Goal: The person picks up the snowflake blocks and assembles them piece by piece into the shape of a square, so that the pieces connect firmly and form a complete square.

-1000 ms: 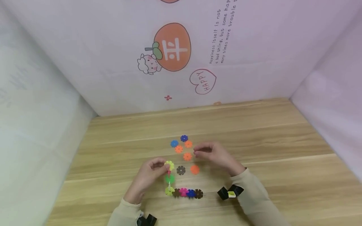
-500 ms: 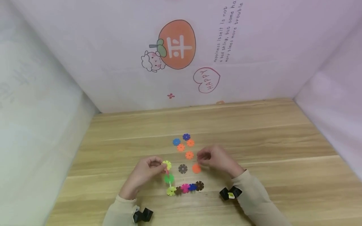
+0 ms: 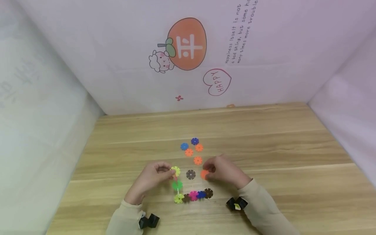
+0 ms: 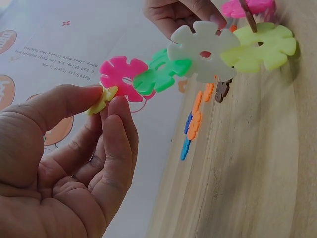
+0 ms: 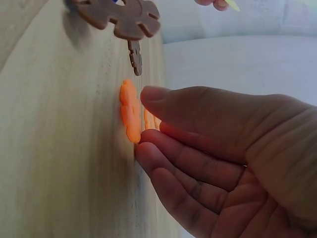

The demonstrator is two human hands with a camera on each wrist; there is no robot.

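My left hand (image 3: pixel 154 178) pinches a yellow notched disc (image 4: pixel 105 100) between thumb and fingertips. It ends a raised chain of slotted snowflake discs: a pink disc (image 4: pixel 116 74), a green disc (image 4: pixel 163 73), a whitish disc (image 4: pixel 195 49) and a yellow-green disc (image 4: pixel 260 47). From that last one a row continues rightward with brown, pink and blue discs, ending in a dark brown disc (image 3: pixel 208 193). My right hand (image 3: pixel 226 171) is at an orange disc (image 5: pixel 130 111) on the table, thumb over it and fingertips at its edge, fingers loosely bent.
A loose brown disc (image 3: pixel 191 174) lies between the hands. Farther back are several loose discs, among them an orange disc (image 3: pixel 198 160), a light blue disc (image 3: pixel 184 146) and a dark blue disc (image 3: pixel 195 141). White printed cloth (image 3: pixel 132 65) walls in the wooden table (image 3: pixel 264 137).
My right hand has come down and nearer, from beside the farther orange discs to the nearest orange disc. My left hand keeps its pinch on the yellow disc; the chain's row has shifted slightly.
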